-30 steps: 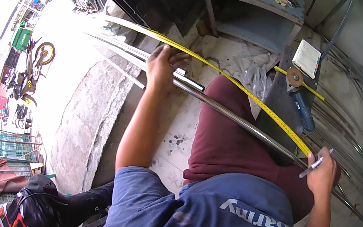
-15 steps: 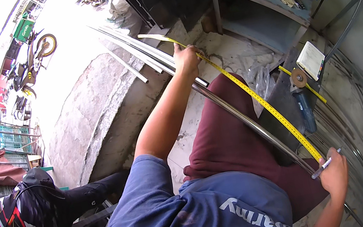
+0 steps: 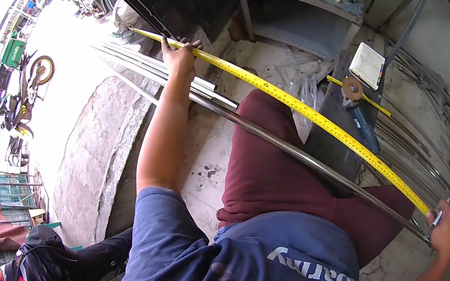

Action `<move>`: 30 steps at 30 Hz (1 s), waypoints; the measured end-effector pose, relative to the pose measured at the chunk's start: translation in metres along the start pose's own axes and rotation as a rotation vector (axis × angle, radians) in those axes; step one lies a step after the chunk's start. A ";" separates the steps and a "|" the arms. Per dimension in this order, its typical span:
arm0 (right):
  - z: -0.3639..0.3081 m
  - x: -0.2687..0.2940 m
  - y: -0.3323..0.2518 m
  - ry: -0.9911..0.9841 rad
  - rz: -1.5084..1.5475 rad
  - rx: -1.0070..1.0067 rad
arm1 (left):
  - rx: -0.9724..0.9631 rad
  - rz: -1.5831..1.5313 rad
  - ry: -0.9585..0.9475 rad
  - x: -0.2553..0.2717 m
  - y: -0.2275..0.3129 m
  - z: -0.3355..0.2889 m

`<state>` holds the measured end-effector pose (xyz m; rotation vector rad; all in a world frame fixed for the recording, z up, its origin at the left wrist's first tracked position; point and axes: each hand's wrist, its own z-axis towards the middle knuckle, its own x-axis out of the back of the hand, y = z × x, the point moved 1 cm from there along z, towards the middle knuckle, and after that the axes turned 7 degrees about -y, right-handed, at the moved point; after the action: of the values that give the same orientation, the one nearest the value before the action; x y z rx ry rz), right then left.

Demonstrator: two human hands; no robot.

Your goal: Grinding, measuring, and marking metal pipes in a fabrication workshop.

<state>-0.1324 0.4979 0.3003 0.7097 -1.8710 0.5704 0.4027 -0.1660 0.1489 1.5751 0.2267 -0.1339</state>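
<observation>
A yellow tape measure stretches in a shallow bow between my hands, above my thighs. My left hand is closed around the blade near its far left stretch, and a short length runs on past the fingers. At the lower right, my right hand pinches the other end of the blade together with a slim white pen. Beneath the tape, a shiny metal pipe lies slanted across my legs. Its lower end passes close to my right hand; whether they touch I cannot tell.
More pipes lie by a concrete ledge. An angle grinder and a white box rest on a dark board. Behind stands a metal bench with a cloth. Long rods crowd the right; a seated person is at lower left.
My left hand has moved up and left with the tape, farther from the pipe. My right hand has moved down and right toward the pipe's lower end. The whole view has shifted slightly.
</observation>
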 end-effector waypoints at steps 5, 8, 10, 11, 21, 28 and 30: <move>0.015 -0.032 -0.087 0.176 0.069 0.194 | 0.121 -0.088 -0.092 -0.004 0.034 -0.043; 0.025 -0.040 -0.149 0.042 0.124 0.230 | 0.163 0.006 -0.146 -0.014 0.039 -0.090; 0.028 -0.046 -0.192 0.013 0.137 0.238 | 0.232 0.043 -0.218 -0.024 0.040 -0.124; 0.028 -0.049 -0.211 -0.001 0.153 0.241 | 0.251 0.037 -0.248 -0.029 0.038 -0.141; 0.028 -0.048 -0.257 0.085 0.186 0.352 | 0.238 0.086 -0.130 0.004 0.026 -0.084; 0.039 -0.052 -0.167 -0.017 0.095 0.070 | 0.236 0.177 0.132 0.093 0.056 0.041; 0.035 -0.060 -0.153 0.004 0.149 0.139 | 0.260 0.188 0.141 0.114 0.057 0.058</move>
<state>-0.0297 0.3785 0.2420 0.6622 -1.9043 0.8029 0.5300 -0.2178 0.1778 1.8578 0.1753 0.0987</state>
